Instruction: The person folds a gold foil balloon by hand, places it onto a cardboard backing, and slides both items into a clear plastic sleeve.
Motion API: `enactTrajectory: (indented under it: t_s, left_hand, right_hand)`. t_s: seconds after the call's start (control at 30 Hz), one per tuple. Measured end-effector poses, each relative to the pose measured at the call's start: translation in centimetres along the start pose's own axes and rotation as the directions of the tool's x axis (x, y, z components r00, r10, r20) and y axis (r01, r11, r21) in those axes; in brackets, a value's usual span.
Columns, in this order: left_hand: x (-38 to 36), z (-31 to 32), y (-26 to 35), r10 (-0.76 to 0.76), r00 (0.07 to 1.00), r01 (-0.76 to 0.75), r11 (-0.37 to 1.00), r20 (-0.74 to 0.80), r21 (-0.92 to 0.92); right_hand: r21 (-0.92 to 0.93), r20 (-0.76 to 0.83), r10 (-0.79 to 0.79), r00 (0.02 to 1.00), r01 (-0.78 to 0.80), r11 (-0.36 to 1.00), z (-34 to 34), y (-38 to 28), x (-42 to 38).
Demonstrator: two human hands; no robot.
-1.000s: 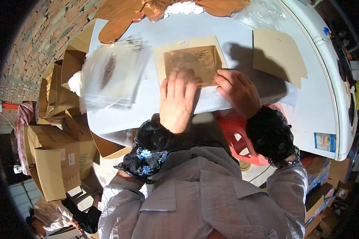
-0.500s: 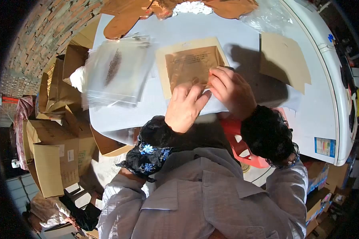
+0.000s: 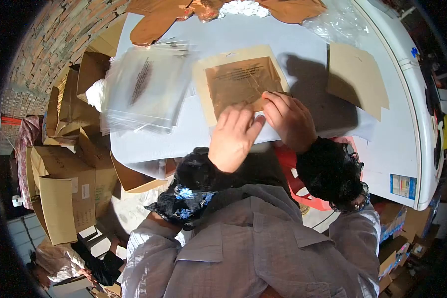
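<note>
A brown sheet in a clear printed bag (image 3: 241,82) lies on a tan card backing (image 3: 202,79) on the white table (image 3: 303,44). My left hand (image 3: 233,136) rests flat on the bag's near edge, fingers together. My right hand (image 3: 289,119) pinches the bag's near right corner with its fingertips. Both hands meet at the near edge of the bag. Black lace cuffs cover both wrists.
A stack of clear plastic bags (image 3: 144,89) lies to the left. A loose tan card (image 3: 356,77) lies to the right. Brown leaf-like pieces (image 3: 159,20) sit at the far edge. Open cardboard boxes (image 3: 64,188) stand left of the table. A red stool (image 3: 295,179) is below.
My left hand slid back from the middle of the bag to its near edge, and my right hand shifted left to meet it at the corner.
</note>
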State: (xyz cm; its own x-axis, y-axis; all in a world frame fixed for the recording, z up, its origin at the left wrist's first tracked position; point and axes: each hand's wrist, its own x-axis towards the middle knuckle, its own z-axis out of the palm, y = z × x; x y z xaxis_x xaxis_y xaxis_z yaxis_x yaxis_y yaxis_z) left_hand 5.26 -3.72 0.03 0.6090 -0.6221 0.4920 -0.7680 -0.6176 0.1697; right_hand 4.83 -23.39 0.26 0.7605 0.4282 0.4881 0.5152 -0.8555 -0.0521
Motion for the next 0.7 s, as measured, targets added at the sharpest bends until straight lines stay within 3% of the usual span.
enactTrajectory:
  t_s: [0.17, 0.4, 0.7]
  left_hand:
    - [-1.0, 0.8, 0.9, -0.002, 1.000, 0.004, 0.995, -0.013, 0.104]
    - [-1.6, 1.3, 0.5, -0.015, 0.999, 0.017, 0.999, -0.034, 0.050]
    - [-1.7, 1.4, 0.9, -0.045, 0.988, 0.066, 0.989, -0.149, 0.136]
  right_hand:
    - [0.003, 0.017, 0.012, 1.000, -0.013, 1.000, 0.0, -0.3, -0.4]
    - [-0.059, -0.042, 0.004, 0.999, -0.007, 0.998, 0.8, -0.4, -0.6]
    - [-0.078, -0.075, -0.062, 0.995, 0.056, 0.995, -0.4, -0.6, -2.3]
